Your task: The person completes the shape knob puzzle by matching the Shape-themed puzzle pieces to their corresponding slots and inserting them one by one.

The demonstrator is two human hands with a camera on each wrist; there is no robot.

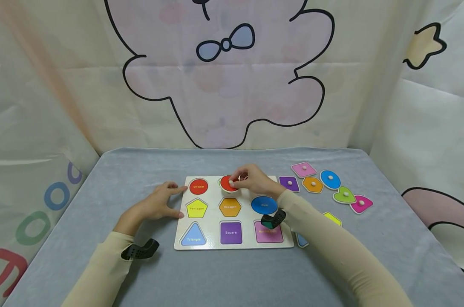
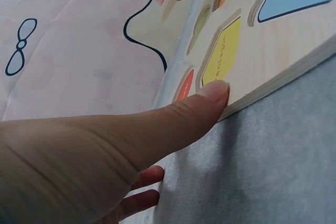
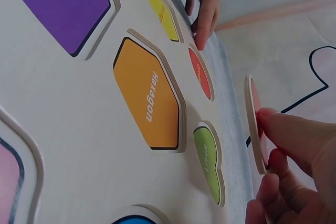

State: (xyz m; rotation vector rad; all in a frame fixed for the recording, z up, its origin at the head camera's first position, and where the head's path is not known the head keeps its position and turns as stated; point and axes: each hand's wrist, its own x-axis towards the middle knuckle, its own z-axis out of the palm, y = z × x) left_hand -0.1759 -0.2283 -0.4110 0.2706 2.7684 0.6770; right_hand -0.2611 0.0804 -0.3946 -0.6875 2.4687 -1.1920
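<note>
One red disc (image 1: 226,183) above a puzzle board (image 1: 212,213)

The right hand (image 1: 256,180) pinches the disc, raised clear over the green heart slot (image 3: 208,162). The left hand (image 1: 158,202), thumb and fingers apart, touches the board's left edge. Loose pieces (image 1: 312,185) lie rightward on the table (image 1: 224,277).

We saw a grey-blue tablecloth (image 1: 232,277), and behind it a cream fabric backdrop (image 1: 354,38) printed with a black-outlined lilac cartoon figure (image 1: 224,94) wearing a blue bow tie (image 1: 226,44); rightward we had a pale-yellow star (image 1: 425,46), leftward purple, blue and green rings (image 1: 48,196)
</note>
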